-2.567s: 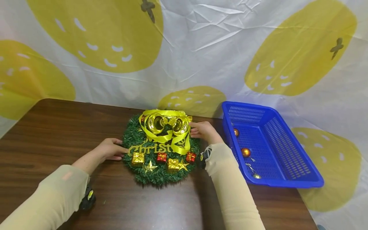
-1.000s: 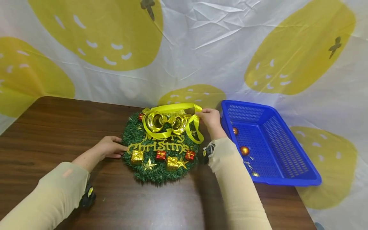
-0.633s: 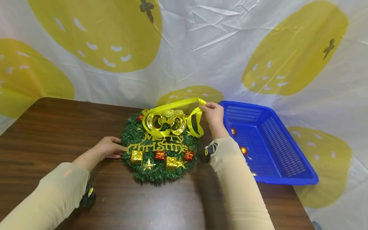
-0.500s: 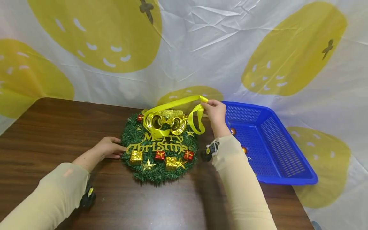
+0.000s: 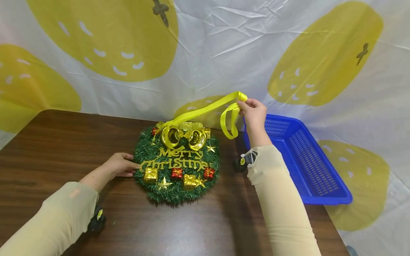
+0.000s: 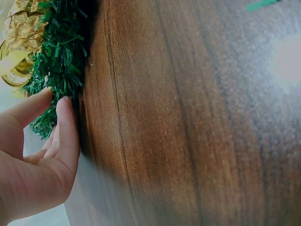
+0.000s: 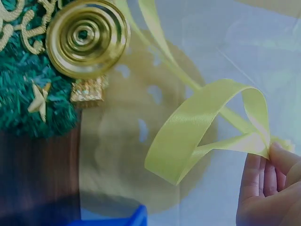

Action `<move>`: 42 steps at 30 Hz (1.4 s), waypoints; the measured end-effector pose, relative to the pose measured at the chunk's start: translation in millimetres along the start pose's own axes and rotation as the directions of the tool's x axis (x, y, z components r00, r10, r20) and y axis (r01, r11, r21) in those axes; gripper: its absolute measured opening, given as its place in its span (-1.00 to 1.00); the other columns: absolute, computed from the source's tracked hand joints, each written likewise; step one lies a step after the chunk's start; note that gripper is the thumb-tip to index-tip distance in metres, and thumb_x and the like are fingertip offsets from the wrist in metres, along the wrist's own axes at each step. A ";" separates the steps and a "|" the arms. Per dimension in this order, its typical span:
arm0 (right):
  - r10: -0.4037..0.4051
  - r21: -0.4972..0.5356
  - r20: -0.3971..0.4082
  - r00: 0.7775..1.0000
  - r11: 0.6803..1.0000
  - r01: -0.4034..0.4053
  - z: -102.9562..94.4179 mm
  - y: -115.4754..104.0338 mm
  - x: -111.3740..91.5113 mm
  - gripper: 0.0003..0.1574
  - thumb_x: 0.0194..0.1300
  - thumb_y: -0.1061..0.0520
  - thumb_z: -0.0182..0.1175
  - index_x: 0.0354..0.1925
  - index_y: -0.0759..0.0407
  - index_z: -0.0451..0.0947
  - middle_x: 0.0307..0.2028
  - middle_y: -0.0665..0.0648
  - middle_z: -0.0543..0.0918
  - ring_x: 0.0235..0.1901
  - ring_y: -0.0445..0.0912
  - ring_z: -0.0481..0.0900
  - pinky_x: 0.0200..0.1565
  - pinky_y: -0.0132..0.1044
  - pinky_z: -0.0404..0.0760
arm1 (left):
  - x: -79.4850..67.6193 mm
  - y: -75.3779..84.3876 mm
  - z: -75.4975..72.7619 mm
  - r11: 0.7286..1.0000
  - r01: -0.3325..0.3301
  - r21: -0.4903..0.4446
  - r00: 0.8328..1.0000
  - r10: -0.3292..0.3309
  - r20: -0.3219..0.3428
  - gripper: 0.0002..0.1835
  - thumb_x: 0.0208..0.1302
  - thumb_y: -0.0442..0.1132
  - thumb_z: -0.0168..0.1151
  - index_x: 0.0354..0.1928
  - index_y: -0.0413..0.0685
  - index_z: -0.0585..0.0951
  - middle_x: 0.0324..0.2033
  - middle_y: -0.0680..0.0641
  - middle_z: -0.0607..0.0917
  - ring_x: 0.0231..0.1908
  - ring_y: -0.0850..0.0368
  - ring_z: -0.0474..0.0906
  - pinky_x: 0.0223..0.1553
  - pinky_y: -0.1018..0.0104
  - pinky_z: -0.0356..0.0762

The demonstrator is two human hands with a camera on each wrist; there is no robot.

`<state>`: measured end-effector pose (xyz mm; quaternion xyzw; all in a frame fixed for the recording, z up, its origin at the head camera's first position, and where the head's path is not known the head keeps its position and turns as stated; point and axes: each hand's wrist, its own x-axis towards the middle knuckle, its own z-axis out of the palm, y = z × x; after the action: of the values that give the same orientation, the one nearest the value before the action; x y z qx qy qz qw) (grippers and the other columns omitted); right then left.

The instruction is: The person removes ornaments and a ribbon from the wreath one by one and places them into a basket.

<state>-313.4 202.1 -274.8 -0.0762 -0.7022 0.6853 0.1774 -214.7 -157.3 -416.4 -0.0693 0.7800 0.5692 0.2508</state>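
A green Christmas wreath (image 5: 179,190) lies on the table with gold "Merry Christmas" lettering, gold bells (image 5: 196,138), stars and small red and gold gift boxes. At its left edge my left hand (image 5: 120,165) pinches the greenery between thumb and fingers, seen closer in the left wrist view. Raised to the right above the wreath, my right hand (image 5: 255,113) pinches a yellow ribbon (image 5: 211,106) between thumb and fingers. The ribbon runs slanting from the wreath's top left up to this hand, and a loop of it hangs below the fingertips.
A blue plastic basket (image 5: 326,201) stands at the right, partly hidden behind my right arm. The brown wooden table (image 5: 179,227) ends at a white cloth (image 5: 208,42) with large yellow printed shapes.
My right hand has taken hold of the ribbon and drawn it up and rightward off the bells, stretching it out. My left hand stays at the wreath's left edge.
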 end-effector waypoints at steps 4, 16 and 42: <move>-0.004 0.012 -0.015 1.000 1.000 0.004 -10.0 -8.1 4.3 -0.76 0.14 0.35 0.25 -0.57 0.14 0.47 -0.63 -0.10 0.57 -0.58 -0.27 0.55 -0.46 -0.49 0.61 | 1.4 -0.7 -0.1 1.000 -0.003 -0.007 1.000 0.003 0.000 -0.22 0.27 -0.31 0.16 0.34 -0.58 -0.02 -0.10 -0.24 0.51 -0.44 0.32 0.54 -0.34 0.41 0.65; 0.006 -0.015 -0.055 0.998 1.000 -0.007 -39.1 -16.0 13.2 -0.73 0.11 0.38 0.26 -0.59 0.16 0.43 -0.58 -0.08 0.57 -0.55 -0.29 0.56 -0.44 -0.52 0.62 | 2.9 -0.4 1.0 1.000 -0.001 -0.013 1.000 0.001 -0.004 -0.21 0.26 -0.32 0.17 0.33 -0.58 -0.02 -0.16 -0.17 0.52 -0.43 0.32 0.53 -0.35 0.43 0.65; -0.022 0.044 -0.115 0.993 0.999 0.027 -95.1 -37.6 30.8 -0.68 0.08 0.47 0.21 -0.65 0.19 0.43 -0.62 -0.07 0.55 -0.60 -0.28 0.55 -0.54 -0.52 0.60 | 2.1 4.2 5.8 1.000 -0.008 -0.006 1.000 0.008 0.000 -0.23 0.27 -0.33 0.16 0.33 -0.58 -0.01 -0.07 -0.27 0.51 -0.43 0.31 0.54 -0.33 0.41 0.65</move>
<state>-303.1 300.0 -233.4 -0.1029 -0.6761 0.6932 0.2275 -216.4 -150.2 -415.1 -0.0670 0.7786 0.5724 0.2483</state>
